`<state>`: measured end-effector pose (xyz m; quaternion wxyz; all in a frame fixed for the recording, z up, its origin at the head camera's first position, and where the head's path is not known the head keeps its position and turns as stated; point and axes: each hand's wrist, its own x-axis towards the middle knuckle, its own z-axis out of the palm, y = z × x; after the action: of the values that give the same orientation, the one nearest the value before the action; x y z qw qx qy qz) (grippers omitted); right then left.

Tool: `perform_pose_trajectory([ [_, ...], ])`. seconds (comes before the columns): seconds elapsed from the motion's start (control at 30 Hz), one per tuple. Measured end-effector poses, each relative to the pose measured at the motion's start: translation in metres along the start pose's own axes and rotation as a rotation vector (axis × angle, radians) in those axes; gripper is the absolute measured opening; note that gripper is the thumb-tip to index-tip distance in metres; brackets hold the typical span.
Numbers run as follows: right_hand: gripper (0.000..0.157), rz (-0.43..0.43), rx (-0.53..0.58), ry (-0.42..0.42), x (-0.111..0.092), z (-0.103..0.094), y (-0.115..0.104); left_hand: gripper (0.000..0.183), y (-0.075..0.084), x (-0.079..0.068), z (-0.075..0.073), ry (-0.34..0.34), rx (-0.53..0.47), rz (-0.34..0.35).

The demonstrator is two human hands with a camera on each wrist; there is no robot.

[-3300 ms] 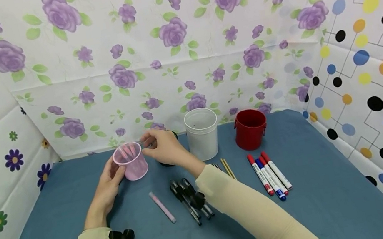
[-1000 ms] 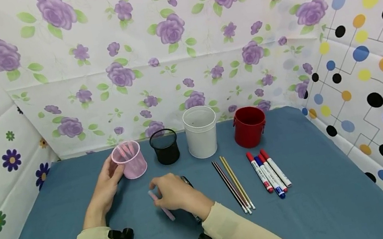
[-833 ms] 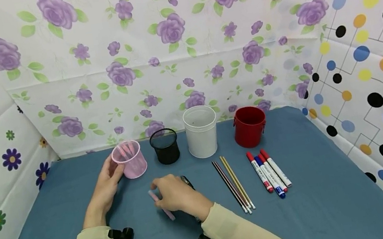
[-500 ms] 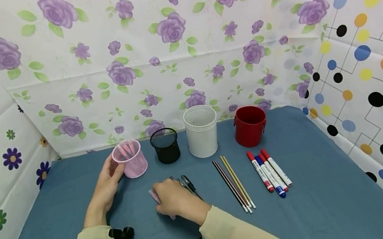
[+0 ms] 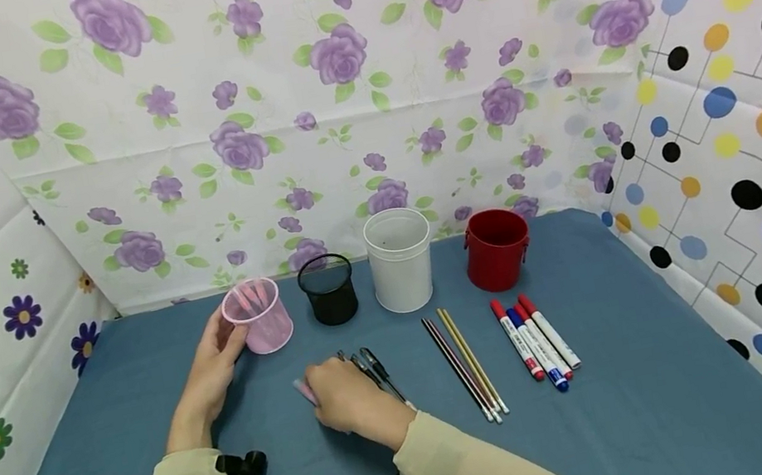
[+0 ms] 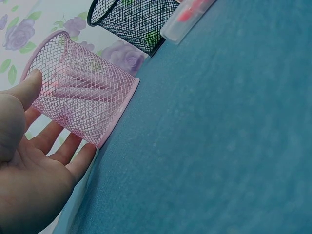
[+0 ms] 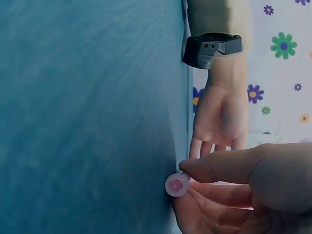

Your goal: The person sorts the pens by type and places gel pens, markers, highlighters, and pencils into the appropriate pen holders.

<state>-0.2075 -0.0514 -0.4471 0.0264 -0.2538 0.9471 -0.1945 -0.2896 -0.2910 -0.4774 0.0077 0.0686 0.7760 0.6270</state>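
My left hand (image 5: 212,368) holds the side of a pink mesh pen cup (image 5: 272,333), which stands upright at the back left with several pink pens (image 5: 253,297) inside. In the left wrist view the thumb lies at the cup's rim and the fingers reach round its far side. My right hand (image 5: 348,394) pinches a pink pen (image 5: 305,391) low over the cloth, in front of the cup. The right wrist view shows the pen's round end (image 7: 177,185) between thumb and fingers. Black pens (image 5: 376,366) lie just beside the right hand, partly hidden by it.
A black mesh cup (image 5: 334,306), a white cup (image 5: 403,280) and a red cup (image 5: 497,260) stand along the back. Several pencils (image 5: 465,366) and several markers (image 5: 537,346) lie on the blue cloth (image 5: 649,394) to the right. Patterned sheets hang behind and beside.
My right hand has come from beside the pink cup down to the pink pen on the cloth, and its fingers have closed on it. The left hand has stayed at the cup.
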Motion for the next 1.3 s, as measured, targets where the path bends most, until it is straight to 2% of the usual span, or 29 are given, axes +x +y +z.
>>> perform_pose_trajectory([
  [0.2,0.012,-0.009,0.003,-0.044,0.002,-0.003,0.002,0.079,0.0,0.0,0.0,-0.002,-0.001,0.002],
  [0.3,0.015,-0.015,0.029,-0.067,0.003,-0.006,0.004,0.079,0.001,-0.001,0.0,-0.004,-0.002,0.007],
  [0.4,0.021,0.002,0.097,-0.093,0.004,-0.009,0.006,0.079,0.001,-0.001,0.0,-0.001,-0.001,0.011],
  [0.57,0.028,0.027,0.282,-0.116,0.005,-0.015,0.011,0.08,0.001,0.0,0.0,0.01,0.008,0.007],
  [0.93,0.029,-0.061,0.408,-0.03,0.013,-0.029,0.025,0.08,0.001,0.001,-0.002,0.005,0.019,0.004],
  [1.3,0.028,-0.147,0.511,0.052,0.016,-0.032,0.034,0.079,-0.001,0.001,-0.002,-0.003,0.012,0.008],
])
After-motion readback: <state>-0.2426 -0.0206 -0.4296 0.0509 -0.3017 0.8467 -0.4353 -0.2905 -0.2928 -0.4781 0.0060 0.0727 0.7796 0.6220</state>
